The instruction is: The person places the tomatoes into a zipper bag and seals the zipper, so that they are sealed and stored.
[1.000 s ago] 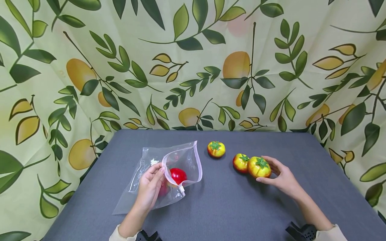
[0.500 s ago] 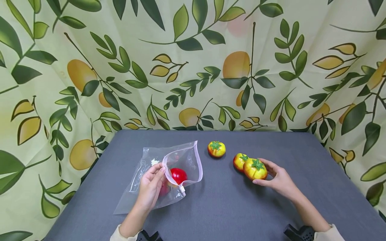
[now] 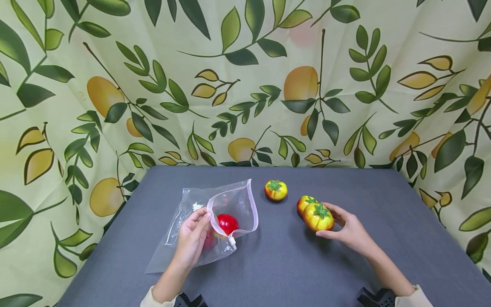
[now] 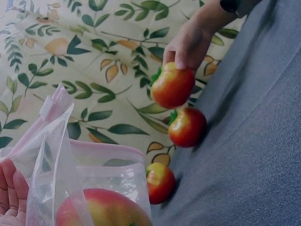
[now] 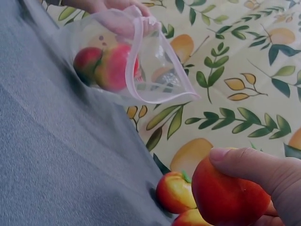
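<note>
My left hand pinches the rim of a clear zip bag, whose pink-edged mouth gapes to the right. A glossy red fruit lies just inside the mouth. A red-and-yellow fruit shows through the plastic in the right wrist view, with a darker red one beside it. My right hand grips a yellow-red tomato with a green star-shaped top, thumb on the near side. It appears lifted off the table in the left wrist view. Behind it, a second tomato is partly hidden.
A third yellow-red tomato rests farther back, between the bag and the other tomatoes. The grey cloth-covered table ends at a leaf-and-fruit patterned curtain behind and at the sides.
My right hand has moved a little left and nearer with the tomato, which now overlaps the second tomato more in the head view. The left hand and bag hold still.
</note>
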`<move>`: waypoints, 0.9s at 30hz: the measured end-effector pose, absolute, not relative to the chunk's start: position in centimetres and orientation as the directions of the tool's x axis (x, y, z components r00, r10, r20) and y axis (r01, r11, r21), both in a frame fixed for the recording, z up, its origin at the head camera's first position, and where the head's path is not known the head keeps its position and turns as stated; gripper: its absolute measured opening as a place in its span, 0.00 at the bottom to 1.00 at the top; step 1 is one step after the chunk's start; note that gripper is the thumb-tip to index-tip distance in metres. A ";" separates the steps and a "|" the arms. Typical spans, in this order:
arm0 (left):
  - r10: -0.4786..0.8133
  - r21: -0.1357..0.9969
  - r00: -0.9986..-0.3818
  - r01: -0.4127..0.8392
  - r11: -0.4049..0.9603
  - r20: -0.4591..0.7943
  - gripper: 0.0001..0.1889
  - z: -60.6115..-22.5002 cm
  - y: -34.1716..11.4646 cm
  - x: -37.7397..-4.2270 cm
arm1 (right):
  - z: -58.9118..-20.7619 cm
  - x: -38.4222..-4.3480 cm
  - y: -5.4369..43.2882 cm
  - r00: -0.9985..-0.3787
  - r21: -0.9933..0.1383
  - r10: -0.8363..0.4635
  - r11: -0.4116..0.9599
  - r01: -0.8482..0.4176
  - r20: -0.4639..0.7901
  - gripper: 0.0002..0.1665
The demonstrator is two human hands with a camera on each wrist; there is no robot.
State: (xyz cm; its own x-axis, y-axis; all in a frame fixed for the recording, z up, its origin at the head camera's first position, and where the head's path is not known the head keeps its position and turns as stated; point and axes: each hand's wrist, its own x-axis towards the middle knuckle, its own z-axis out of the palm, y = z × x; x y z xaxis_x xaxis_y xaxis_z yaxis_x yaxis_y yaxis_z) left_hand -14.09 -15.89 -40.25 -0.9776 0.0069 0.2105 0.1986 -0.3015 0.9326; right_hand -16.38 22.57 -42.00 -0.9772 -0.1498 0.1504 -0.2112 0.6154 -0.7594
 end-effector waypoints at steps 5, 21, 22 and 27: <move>0.008 0.938 -0.980 0.190 -0.291 0.201 0.09 -40.3 -15.9 -14.1 | -42.1 -16.2 22.0 -0.977 -0.764 -0.162 0.610 -0.212 0.141 0.46; 0.012 0.933 -0.976 0.206 -0.296 0.219 0.14 -40.3 -15.8 -14.2 | -42.9 -15.9 20.7 -0.964 -0.794 -0.224 0.554 -0.249 0.146 0.45; 0.013 0.933 -0.975 0.206 -0.296 0.220 0.14 -40.3 -15.9 -14.2 | -43.0 -15.9 20.6 -0.961 -0.795 -0.230 0.550 -0.257 0.151 0.45; 0.014 0.932 -0.975 0.210 -0.295 0.224 0.14 -40.3 -15.9 -14.2 | -43.3 -15.8 20.1 -0.947 -0.796 -0.266 0.525 -0.301 0.182 0.45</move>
State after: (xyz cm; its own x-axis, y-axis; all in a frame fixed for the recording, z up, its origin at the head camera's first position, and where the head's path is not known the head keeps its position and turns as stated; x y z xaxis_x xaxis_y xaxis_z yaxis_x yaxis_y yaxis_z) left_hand -14.18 -15.85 -40.31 -0.9745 0.0139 0.2239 0.2100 -0.2951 0.9321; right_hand -15.82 20.13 -43.35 -0.9466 -0.2659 0.1824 -0.3009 0.5252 -0.7960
